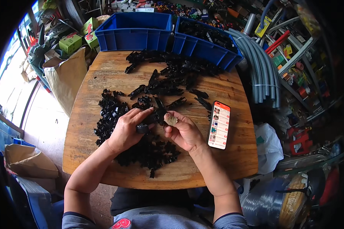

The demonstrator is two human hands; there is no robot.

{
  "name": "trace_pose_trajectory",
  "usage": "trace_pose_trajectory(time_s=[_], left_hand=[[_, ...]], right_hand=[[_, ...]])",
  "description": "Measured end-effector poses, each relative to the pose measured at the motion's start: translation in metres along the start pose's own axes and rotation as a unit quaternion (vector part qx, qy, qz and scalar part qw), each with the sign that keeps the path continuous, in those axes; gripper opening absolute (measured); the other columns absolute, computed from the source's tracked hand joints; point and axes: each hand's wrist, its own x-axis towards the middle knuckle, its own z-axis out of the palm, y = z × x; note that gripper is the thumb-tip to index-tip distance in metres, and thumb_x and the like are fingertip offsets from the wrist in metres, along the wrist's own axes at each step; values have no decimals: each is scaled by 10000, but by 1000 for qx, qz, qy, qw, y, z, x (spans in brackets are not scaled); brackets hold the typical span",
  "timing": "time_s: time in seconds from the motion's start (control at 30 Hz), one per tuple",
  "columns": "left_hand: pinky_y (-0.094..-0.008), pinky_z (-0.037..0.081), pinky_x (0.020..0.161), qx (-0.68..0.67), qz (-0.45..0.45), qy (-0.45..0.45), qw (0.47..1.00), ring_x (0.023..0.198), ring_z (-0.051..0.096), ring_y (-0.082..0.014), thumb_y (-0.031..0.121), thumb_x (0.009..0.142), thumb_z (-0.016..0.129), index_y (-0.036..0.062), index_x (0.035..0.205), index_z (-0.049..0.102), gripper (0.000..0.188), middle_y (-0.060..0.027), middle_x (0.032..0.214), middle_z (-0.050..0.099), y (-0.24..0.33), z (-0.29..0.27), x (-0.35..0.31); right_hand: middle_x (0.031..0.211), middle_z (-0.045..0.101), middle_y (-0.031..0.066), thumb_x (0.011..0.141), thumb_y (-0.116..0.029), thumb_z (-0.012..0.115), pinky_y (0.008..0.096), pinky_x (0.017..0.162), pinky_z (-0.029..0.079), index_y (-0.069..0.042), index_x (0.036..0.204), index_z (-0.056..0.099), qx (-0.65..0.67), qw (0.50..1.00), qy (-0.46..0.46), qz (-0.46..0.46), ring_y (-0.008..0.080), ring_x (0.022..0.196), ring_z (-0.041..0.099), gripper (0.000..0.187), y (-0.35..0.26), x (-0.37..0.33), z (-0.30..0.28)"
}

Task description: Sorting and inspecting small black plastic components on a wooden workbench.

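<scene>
- Left grip [124, 129]: back of the hand uppermost, fingers extended together toward the right grip, fingertips against the black part. Whether this grip is closed on anything cannot be told.
- Black curved item [142, 128]: located at the left thumb; whether worn or held cannot be determined.
- Right grip [186, 134]: thumb and fingers pinched on the black part; palm turned partly upward and inward, fingers curled beneath.
- Tan roundish piece [171, 120]: located at the right thumb tip; its attachment is unclear.
- Black part [160, 110]: located between the two grips, above the worktop [239, 156], with its far end projecting away from the person. Its lower portion is largely hidden.
- Left forearm [90, 170]: enters from the lower left, elbow bent, angled inward to its grip.
- Right forearm [214, 171]: enters from the lower right, angled inward and forward to its grip.
- Small black pieces [109, 114]: heaped left of the left grip and also nearer the person, between the forearms.
- Elongated black parts [162, 89]: scattered beyond both grips.
- Blue bins [132, 39]: side by side beyond those parts; the right-hand bin contains black parts.
- Phone [219, 125]: lies to the right of the right grip, screen lit.
</scene>
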Motion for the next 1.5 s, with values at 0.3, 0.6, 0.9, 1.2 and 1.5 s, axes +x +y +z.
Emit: trace_pose_trajectory(time_s=[0.3, 0.6, 0.9, 1.2, 1.5], left_hand=[[-360, 487, 653, 85, 54, -25, 995, 740, 567, -308, 27, 618, 646, 33, 1230, 448, 643, -134, 831, 571, 5, 0, -1], [-366, 491, 652, -27, -45, 13, 999, 738, 574, -300, 24, 600, 631, 28, 1227, 444, 654, -122, 859, 575, 10, 20, -9], [-303, 458, 584, 44, -9, -5, 999, 624, 561, -248, 78, 652, 669, 37, 1071, 557, 436, -66, 784, 578, 15, -3, -1], [-195, 357, 564, -448, -274, -192, 829, 617, 415, -27, 240, 789, 687, 59, 799, 582, 209, 80, 655, 477, 6, -15, 1], [-187, 406, 518, -467, -286, -101, 831, 665, 577, -80, 209, 779, 666, 31, 906, 603, 228, -24, 778, 632, 13, -32, 5]], right_hand=[[676, 520, -45, 831, -217, 637, 158, 464, 424, -84, 901, 578, 23, 996, 89, -3, 27, 516, 479, 161, 1, 0, 10], [703, 537, -29, 803, -214, 672, 164, 420, 393, -68, 860, 580, -272, 943, 60, -184, 36, 492, 473, 182, 13, -7, 29], [683, 533, -19, 814, -193, 659, 167, 421, 403, -40, 846, 574, -226, 962, 49, -148, 38, 488, 482, 178, 5, -6, 19], [715, 553, 0, 826, -148, 636, 166, 489, 445, -12, 884, 579, -334, 929, -37, -154, 58, 553, 542, 158, -14, -16, 20], [903, 608, 77, 863, -70, 559, 234, 675, 508, 34, 1018, 576, -404, 817, 251, -328, 149, 763, 617, 188, -23, -80, -23]])
